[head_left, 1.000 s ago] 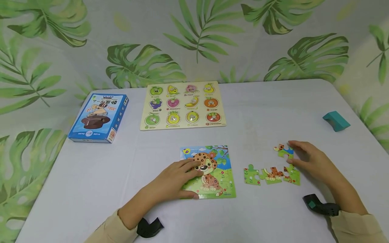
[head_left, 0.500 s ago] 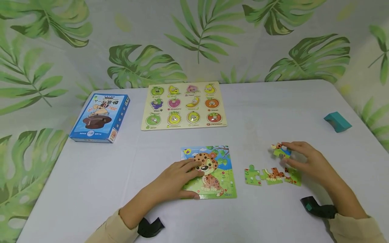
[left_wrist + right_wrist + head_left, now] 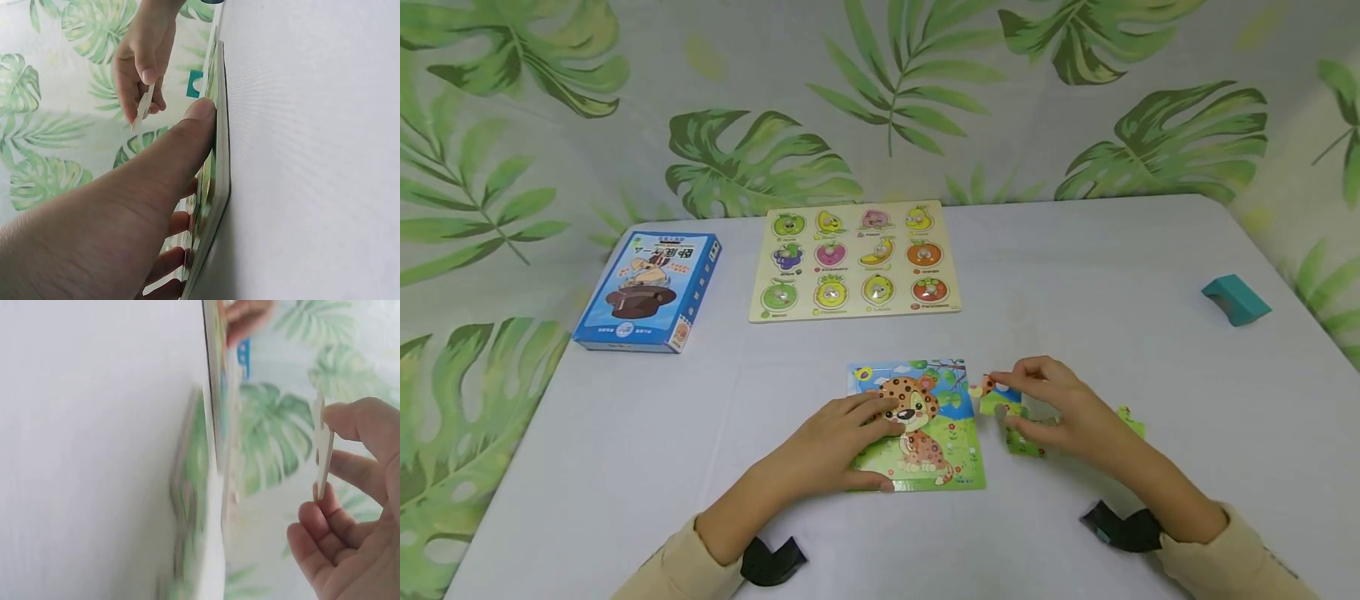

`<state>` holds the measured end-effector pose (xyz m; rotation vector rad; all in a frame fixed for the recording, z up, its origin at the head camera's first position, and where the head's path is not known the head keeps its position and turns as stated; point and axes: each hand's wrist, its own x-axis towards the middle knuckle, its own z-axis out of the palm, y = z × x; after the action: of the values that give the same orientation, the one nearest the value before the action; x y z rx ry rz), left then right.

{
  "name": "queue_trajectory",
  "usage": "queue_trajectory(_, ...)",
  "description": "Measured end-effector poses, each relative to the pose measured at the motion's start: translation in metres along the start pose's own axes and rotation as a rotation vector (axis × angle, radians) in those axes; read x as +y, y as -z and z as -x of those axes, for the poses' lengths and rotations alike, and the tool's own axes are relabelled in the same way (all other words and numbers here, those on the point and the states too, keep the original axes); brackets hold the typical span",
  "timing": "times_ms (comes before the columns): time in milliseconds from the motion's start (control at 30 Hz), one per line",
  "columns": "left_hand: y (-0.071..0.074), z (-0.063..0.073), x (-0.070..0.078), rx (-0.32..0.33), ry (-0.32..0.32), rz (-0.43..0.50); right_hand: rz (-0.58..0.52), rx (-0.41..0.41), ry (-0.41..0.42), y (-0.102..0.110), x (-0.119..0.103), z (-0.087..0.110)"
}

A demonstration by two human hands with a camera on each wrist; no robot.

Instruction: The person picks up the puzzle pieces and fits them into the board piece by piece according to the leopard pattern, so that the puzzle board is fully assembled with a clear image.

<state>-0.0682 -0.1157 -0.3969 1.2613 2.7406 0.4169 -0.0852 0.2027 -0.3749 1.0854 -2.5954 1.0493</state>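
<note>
My left hand (image 3: 831, 446) lies with fairly straight fingers on a square leopard jigsaw board (image 3: 958, 462), its thumb along the near edge. Right of the board, my right hand (image 3: 1060, 408) pinches a jigsaw piece (image 3: 992, 400) printed with blue, green and spotted orange. In the right wrist view, that piece (image 3: 324, 450) is raised off the table between thumb and fingers. Below the hand, a green jigsaw piece (image 3: 1024, 446) lies on the table. Another green piece (image 3: 1131, 421) shows beyond the forearm, which hides the pieces between.
A wooden fruit peg board (image 3: 857, 310) lies behind the leopard board. At the left stands a blue game box (image 3: 643, 292). A teal arch block (image 3: 1236, 300) sits at the far right. Leafy cloth (image 3: 895, 83) hangs behind the white table.
My right hand has picked up the spotted jigsaw piece from the right and carried it left, close to the leopard board. The left hand has stayed in place.
</note>
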Motion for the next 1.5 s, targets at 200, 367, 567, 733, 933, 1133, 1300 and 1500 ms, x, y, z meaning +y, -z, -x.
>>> queue_trajectory(200, -0.001, -0.001, 0.002, 0.031, -0.005, -0.014, -0.025, -0.094, -0.015, -0.028, -0.008, -0.011)
queue_trajectory(367, -0.005, -0.004, 0.005, 0.047, -0.004, -0.037, -0.025, -0.167, -0.084, -0.042, -0.01, -0.013)
queue_trajectory(567, -0.009, -0.008, 0.006, 0.098, -0.062, -0.043, 0.022, -0.2, -0.088, -0.048, -0.01, -0.016)
queue_trajectory(733, -0.01, -0.01, 0.008, 0.095, -0.05, -0.042, 0.059, -0.214, -0.067, -0.049, -0.011, -0.021)
queue_trajectory(933, -0.008, -0.012, 0.011, 0.05, -0.016, -0.101, 0.067, -0.26, -0.072, -0.046, -0.011, -0.025)
queue_trajectory(1133, -0.005, -0.013, 0.012, 0.037, -0.012, -0.121, 0.118, -0.349, -0.071, -0.038, -0.011, -0.029)
queue_trajectory(1300, -0.005, -0.014, 0.012, 0.045, -0.012, -0.122, 0.148, -0.402, -0.082, -0.035, -0.011, -0.026)
queue_trajectory(1500, -0.011, -0.009, 0.012, 0.095, -0.026, -0.057, 0.063, -0.394, -0.123, -0.035, -0.008, -0.019)
